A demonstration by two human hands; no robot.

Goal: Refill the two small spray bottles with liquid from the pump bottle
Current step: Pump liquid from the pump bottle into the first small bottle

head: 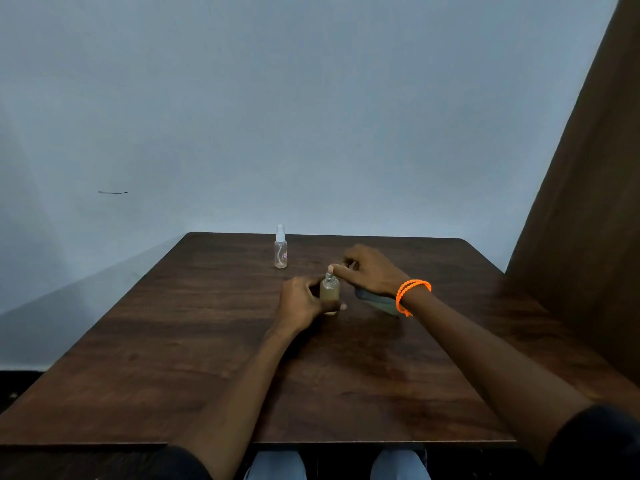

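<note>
Two hands on one little bottle, mid-table

Far left there's a clear capped spray bottle [281,249] standing upright near the table's [173,341] back edge, untouched. Then the left hand [300,301] has its fingers wrapped round an open-necked small bottle [329,292] holding tan liquid. The right hand [370,270], orange bracelet [410,294] on its wrist, pinches something at that neck; can't tell what. A greyish thing [375,301] lies under that wrist.

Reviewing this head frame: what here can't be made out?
- Pump bottle: mostly hidden under the right hand and wrist.
- What the right hand's fingers hold above the near bottle: too small, blurred.
- Far bottle: label unreadable, fill level unclear.
</note>
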